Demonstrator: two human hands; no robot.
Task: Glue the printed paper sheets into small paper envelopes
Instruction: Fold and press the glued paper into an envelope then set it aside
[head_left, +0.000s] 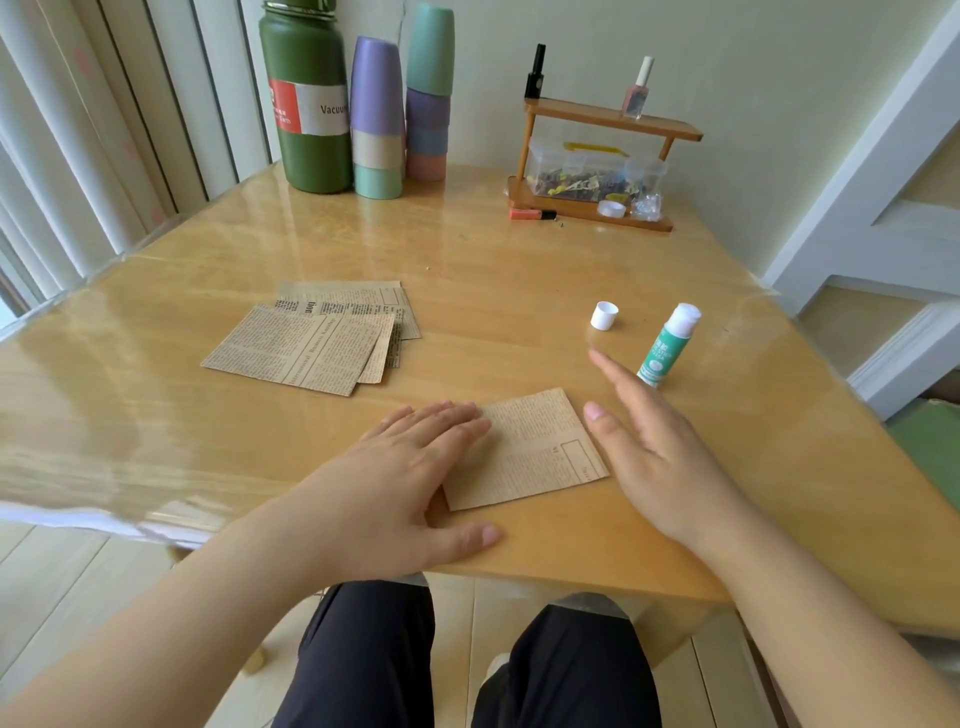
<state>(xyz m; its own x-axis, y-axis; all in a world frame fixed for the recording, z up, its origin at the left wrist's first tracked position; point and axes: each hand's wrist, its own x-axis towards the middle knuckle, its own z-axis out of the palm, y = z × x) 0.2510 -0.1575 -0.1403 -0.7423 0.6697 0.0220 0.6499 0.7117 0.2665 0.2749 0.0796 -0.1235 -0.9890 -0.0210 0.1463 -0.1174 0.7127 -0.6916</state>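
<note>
The table (493, 291) is light wood under a glossy clear cover, set into a corner: a pale wall runs behind it, vertical blinds (78, 156) hang at the left, and white-painted stair framing (883, 208) rises at the right. Pale floor and the person's dark-trousered knees show below the near edge. At the back left stand a large green vacuum flask (306, 98) and, just beside it, two stacks of pastel cups (400, 104). At the back right a small two-tier wooden shelf (602, 161) carries two nail-polish bottles on top and a clear plastic box of small items beneath; an orange marker (530, 213) lies on the table at its foot. A loose pile of printed paper sheets (317, 343), brown with newspaper type, lies fanned at mid-left. One folded printed sheet (535, 447) lies flat near the front edge. The left hand (415, 478) rests palm-down on that sheet's left part, fingers straight and together, thumb spread on the table; its grip is flat and pressing, curled round nothing. The right hand (660, 441) hovers just right of the sheet, fingers extended toward the glue stick (667, 345), its grip open and holding nothing. The green-and-white glue stick stands uncapped, partly hidden behind those fingers. Its white cap (604, 315) sits apart, to the left.
</note>
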